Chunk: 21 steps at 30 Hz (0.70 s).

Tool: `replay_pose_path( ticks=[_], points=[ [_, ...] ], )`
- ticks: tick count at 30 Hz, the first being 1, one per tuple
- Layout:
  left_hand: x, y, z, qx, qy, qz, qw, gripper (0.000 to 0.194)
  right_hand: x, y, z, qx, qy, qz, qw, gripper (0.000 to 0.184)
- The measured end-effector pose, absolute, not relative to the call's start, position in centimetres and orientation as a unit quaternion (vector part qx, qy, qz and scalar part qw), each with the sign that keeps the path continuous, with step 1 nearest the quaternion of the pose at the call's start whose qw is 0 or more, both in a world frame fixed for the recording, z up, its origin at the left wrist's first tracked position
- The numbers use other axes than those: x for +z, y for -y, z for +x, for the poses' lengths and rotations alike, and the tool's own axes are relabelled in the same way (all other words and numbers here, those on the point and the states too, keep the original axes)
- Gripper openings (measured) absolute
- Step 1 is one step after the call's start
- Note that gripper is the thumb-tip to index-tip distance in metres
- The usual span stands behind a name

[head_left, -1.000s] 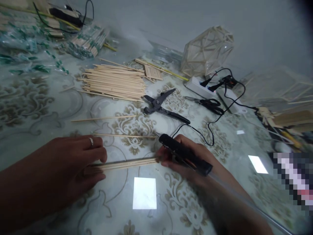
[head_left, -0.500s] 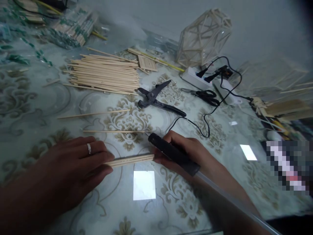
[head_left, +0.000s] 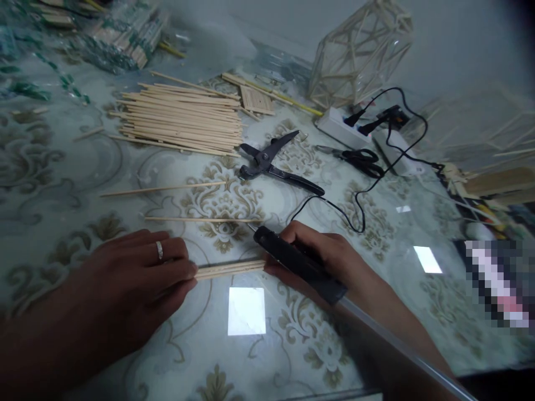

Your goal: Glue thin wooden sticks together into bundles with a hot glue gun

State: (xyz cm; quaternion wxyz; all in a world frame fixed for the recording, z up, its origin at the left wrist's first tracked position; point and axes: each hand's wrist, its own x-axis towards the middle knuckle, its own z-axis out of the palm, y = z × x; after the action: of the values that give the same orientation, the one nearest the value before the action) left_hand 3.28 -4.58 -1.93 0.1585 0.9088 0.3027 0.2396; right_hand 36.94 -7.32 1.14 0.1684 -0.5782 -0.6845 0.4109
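Observation:
My left hand [head_left: 142, 278], with a ring on one finger, pinches the left end of a few thin wooden sticks [head_left: 229, 270] laid side by side just above the table. My right hand [head_left: 326, 256] is closed around a black glue gun [head_left: 298, 262], with a clear glue stick [head_left: 401, 345] coming out of its back end. Its metal nozzle points up and left, close to the end of a single loose stick [head_left: 204, 219]. The right ends of the held sticks meet the fingers of my right hand; whether those fingers grip them, I cannot tell.
Beyond my hands lie a pile of sticks [head_left: 179, 120], black cutting pliers [head_left: 276, 167] and scissors [head_left: 359, 161]. A black cord [head_left: 357, 206] runs to a white power strip [head_left: 340, 128]. Stick-built frames [head_left: 361, 55] stand behind. Plastic-wrapped stick packs [head_left: 125, 39] are at the back left.
My left hand has slid slightly right along the held sticks, leaving less of them showing. My right hand keeps the glue gun in nearly the same place. The view has shifted slightly.

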Motion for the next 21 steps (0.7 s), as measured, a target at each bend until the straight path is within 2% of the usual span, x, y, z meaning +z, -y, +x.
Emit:
replay_pose_path(
  ticks=[4, 7, 11, 15, 21],
  points=[
    [-1.6, 4.6, 3.5, 0.229, -0.303, 0.912, 0.153, 0.037, 1.4, 7.4, 36.7, 0.408, 0.676, -0.587, 0.179, 0.031],
    [-1.5, 4.9, 3.6, 0.217, -0.319, 0.908, 0.161, 0.042, 1.6, 7.4, 36.5, 0.385, 0.684, -0.578, 0.226, 0.042],
    [-1.4, 5.1, 3.5, 0.202, -0.321, 0.906, 0.186, 0.036, 2.2, 7.2, 35.9, 0.385, 0.708, -0.523, 0.276, 0.052],
    [-1.2, 5.0, 3.2, 0.208, -0.327, 0.902, 0.193, 0.025, 3.0, 6.9, 35.5, 0.409, 0.703, -0.516, 0.269, 0.054],
    [-1.1, 4.8, 2.9, 0.173, -0.321, 0.914, 0.176, 0.02, 3.8, 7.2, 36.1, 0.425, 0.679, -0.558, 0.219, 0.063]
  ],
)
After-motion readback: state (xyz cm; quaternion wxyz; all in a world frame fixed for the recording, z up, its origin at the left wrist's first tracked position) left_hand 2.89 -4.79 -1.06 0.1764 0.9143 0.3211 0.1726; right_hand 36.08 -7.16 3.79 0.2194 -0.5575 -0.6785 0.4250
